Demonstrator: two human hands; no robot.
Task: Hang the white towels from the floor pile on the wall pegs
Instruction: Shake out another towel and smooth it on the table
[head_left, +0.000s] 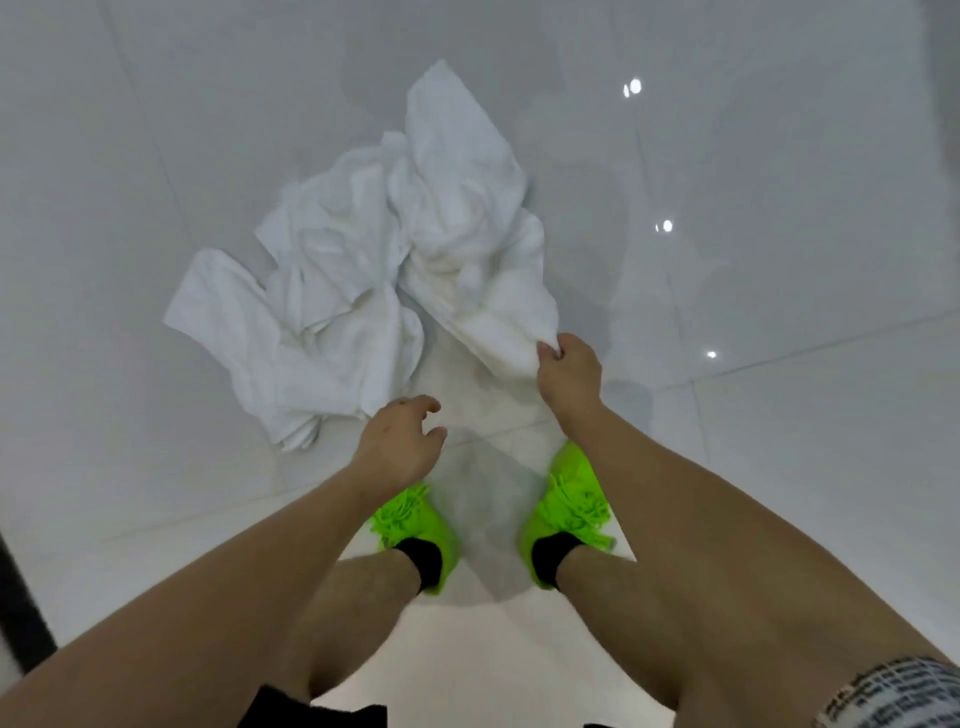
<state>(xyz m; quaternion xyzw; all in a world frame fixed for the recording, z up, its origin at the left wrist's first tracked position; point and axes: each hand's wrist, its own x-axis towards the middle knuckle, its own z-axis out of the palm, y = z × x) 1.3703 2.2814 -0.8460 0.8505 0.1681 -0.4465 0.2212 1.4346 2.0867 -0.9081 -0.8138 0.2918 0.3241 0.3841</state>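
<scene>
Bright even overhead light, small glare spots on glossy floor (779, 467), soft overall blur, wide-angle bending at edges

right hand (569, 371) fingers pinch towel (488, 291) corner | left hand (402, 441) loose | pile (322, 291) on floor (779, 467)

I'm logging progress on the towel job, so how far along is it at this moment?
Barely begun. Done: nothing that shows; no wall pegs or hung towels are in view. In hand: the right hand pinches a corner of one white towel at the pile's near edge, while the left hand hovers open beside it. Left: the rest of the pile of towels lies crumpled on the tiled floor.
</scene>
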